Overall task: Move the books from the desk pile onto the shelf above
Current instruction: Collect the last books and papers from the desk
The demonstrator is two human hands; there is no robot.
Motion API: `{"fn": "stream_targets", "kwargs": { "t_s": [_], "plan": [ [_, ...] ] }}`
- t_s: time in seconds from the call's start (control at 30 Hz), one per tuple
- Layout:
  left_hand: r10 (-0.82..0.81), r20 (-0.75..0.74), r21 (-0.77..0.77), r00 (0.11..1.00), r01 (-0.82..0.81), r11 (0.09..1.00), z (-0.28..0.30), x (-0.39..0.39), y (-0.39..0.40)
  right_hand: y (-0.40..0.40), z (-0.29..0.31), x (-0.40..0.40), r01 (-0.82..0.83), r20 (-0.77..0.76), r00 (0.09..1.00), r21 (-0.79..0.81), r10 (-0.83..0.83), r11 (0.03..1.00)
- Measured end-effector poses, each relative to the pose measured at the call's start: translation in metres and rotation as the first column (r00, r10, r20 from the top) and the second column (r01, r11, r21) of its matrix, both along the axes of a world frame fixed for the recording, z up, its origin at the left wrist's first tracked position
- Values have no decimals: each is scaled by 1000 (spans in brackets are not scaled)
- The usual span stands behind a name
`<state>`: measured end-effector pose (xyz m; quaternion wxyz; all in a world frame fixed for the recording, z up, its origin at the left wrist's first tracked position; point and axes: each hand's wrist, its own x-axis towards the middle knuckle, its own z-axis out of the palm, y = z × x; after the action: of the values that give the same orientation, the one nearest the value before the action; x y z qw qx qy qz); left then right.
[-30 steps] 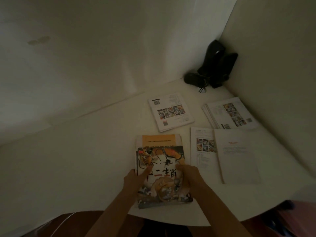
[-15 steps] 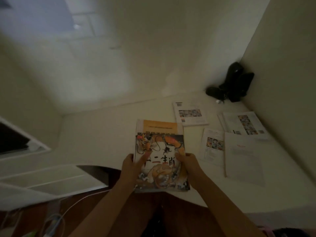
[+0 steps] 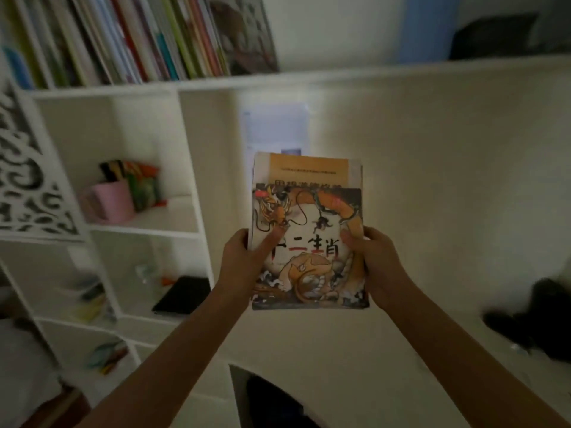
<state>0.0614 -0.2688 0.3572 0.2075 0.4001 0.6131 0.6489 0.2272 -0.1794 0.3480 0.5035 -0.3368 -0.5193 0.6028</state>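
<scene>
1. Overhead, in the head view, the shelf [image 3: 370, 76] runs across the top of the frame, with a row of upright books [image 3: 129, 38] filling its left part. The rightmost of these leans and shows a dark illustrated cover; bare board lies just to its right.

2. Both hands carry a small stack of books [image 3: 307, 233] raised in front of the wall, below the shelf and clear of any surface. The left hand [image 3: 239, 262] clasps the stack's left edge, thumb laid over the dragon cover [image 3: 306, 248]; the right hand [image 3: 372, 261] grasps the right edge the same way.

3. An orange-topped book [image 3: 309, 171] underneath juts past the top edge of the dragon cover, so the stack is not squared. Squaring the edges before lifting further would likely stop the lower book from sliding out.

4. The best slot is probably the gap beside the leaning book. Turning the stack upright, spines outward, and feeding the bottom edge over the shelf lip first should let it slide in cleanly.

5. Leaning books may tip when nudged; freeing one hand to steady them could help, once the stack's weight rests on the board.

6. Motion blur softens the frame, so how many books the stack holds cannot be told.

7. To the left, cubby compartments [image 3: 145, 180] hold a pink cup [image 3: 112, 202] and small clutter, near but out of the path.
</scene>
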Motion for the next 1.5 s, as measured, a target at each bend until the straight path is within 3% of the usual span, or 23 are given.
{"fn": "stream_targets", "kwargs": {
  "t_s": [0.1, 0.4, 0.57, 0.63, 0.77, 0.9, 1.0, 1.1, 1.17, 1.27, 1.37, 1.43, 1.5],
  "plan": [
    [16, -2, 94, 1000, -16, 995, 48, -25, -4, 0, 48, -26, -54, -90, 994, 87, 62, 995],
    [16, -198, 364, 980, 59, 930, 205, -97, 29, 37, 204, -100, -40, -228, 967, 315, 117, 948],
    [-209, -261, 317, 942, 288, 904, 280, -130, 53, 90, 285, -130, -43, -268, 951, 379, 154, 925],
    [-179, -277, 299, 944, 262, 918, 295, -139, 69, 115, 306, -140, -57, -223, 962, 394, 155, 918],
    [-22, -212, 420, 977, 112, 901, 293, -144, 126, 166, 332, -160, -199, -10, 975, 412, 223, 889],
    [179, -104, 513, 978, -101, 853, 269, -145, 187, 196, 334, -190, -158, 286, 958, 487, 14, 859],
    [497, -100, 575, 862, -358, 736, 263, -144, 221, 206, 327, -211, -192, 489, 854, 615, -178, 765],
    [609, -100, 567, 786, -458, 684, 263, -142, 239, 198, 322, -219, -331, 583, 805, 590, -106, 736],
    [671, -298, 556, 679, -447, 700, 264, -144, 237, 197, 321, -216, -376, 579, 815, 555, -20, 742],
    [605, -597, 533, 527, -303, 790, 262, -172, 217, 201, 318, -207, -501, 527, 824, 505, 208, 703],
    [436, -793, 449, 425, -75, 890, 257, -208, 195, 202, 309, -213, -532, 585, 795, 544, 162, 649],
    [355, -883, 342, 307, -96, 935, 255, -224, 193, 203, 304, -224, -489, 570, 817, 607, 86, 626],
    [382, -904, 341, 192, -213, 915, 256, -231, 199, 205, 305, -233, -469, 568, 821, 626, 47, 624]
  ]
}}
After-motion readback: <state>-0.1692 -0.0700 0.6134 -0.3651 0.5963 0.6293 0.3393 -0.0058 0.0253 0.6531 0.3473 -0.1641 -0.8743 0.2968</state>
